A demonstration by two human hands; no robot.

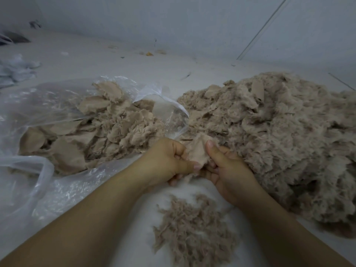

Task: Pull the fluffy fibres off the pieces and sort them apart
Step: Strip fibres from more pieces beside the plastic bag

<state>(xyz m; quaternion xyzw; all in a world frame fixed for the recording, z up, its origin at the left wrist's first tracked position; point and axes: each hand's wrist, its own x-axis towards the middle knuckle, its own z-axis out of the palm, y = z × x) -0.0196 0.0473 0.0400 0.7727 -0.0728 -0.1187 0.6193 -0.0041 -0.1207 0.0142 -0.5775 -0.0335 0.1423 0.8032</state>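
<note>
The work looked only partly done. Both hands held one beige plush piece (198, 151) over the white tabletop (134, 60): the left hand (169, 160) and the right hand (225, 170) each pinched an edge. Stripped pieces (96, 128) lay on a clear plastic bag (38, 105) at left, a small fibre heap (192, 228) near, and the large untouched pile (279, 135) at right remained.

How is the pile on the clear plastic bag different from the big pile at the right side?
The pile on the plastic bag shows many flat, smooth pieces; the big right pile looks mostly fluffy and shaggy. The bag pile is lower and smaller; the right pile is taller and wider. The bag pile lies on clear plastic; the right pile lies on the bare pale surface. Both are the same beige-brown colour.
</note>
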